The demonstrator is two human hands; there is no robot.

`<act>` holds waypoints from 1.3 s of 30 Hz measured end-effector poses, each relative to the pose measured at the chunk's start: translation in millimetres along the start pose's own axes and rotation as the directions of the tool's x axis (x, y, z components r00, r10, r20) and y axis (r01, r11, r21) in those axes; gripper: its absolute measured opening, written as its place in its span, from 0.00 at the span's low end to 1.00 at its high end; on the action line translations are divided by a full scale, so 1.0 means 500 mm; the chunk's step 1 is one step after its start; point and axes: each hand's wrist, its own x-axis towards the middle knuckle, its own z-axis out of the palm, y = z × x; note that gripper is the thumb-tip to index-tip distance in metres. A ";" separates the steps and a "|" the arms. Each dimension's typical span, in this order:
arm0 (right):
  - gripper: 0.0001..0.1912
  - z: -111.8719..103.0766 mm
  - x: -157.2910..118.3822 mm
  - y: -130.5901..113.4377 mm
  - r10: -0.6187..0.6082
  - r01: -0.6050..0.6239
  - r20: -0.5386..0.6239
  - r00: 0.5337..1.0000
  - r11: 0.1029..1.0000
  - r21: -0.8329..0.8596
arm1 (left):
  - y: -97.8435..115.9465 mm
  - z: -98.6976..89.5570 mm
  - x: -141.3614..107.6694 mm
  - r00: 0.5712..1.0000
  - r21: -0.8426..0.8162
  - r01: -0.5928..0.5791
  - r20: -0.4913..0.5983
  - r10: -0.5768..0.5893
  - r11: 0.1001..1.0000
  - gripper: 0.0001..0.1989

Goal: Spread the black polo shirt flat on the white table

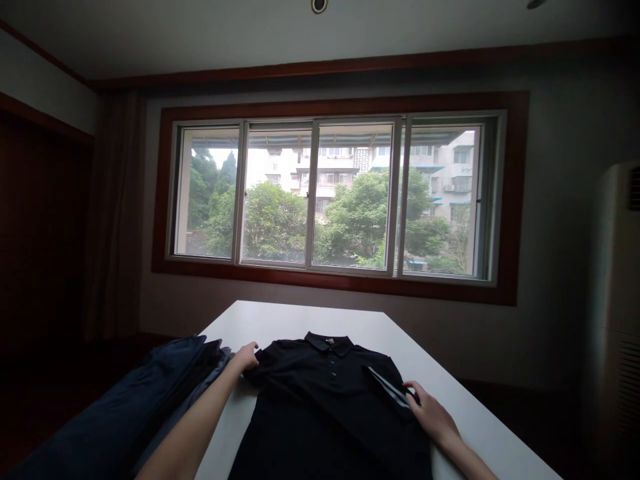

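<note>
A black polo shirt (pixel 327 407) lies flat and face up on a white table (pixel 280 323), its collar at the far end and its buttons showing down the placket. My left hand (pixel 245 358) grips the edge of the shirt's left-side sleeve near the shoulder. My right hand (pixel 431 417) pinches the opposite sleeve by its grey-striped cuff (pixel 391 387). The shirt's lower part runs out of view past the bottom of the picture.
A long pile of dark navy and grey clothes (pixel 127 403) lies along the table's left side, close to my left forearm. The table's right edge runs close to my right hand. A wide window lies beyond the far end, and a tall cream cabinet (pixel 613 300) stands at right.
</note>
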 end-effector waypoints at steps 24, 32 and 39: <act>0.17 -0.005 0.000 -0.001 0.003 -0.001 -0.021 1.000 0.999 0.054 | 0.054 0.062 -0.094 0.960 0.228 -0.143 -0.203 0.191 0.963 0.26; 0.18 -0.003 -0.005 -0.003 -0.008 0.010 -0.053 0.999 0.999 0.050 | 0.051 0.128 -0.111 0.974 0.254 -0.211 -0.032 0.226 0.944 0.27; 0.23 0.003 0.006 0.016 0.069 -0.040 -0.118 0.991 0.972 0.231 | 0.022 0.106 -0.117 0.934 -0.010 -0.284 -0.230 0.274 0.959 0.16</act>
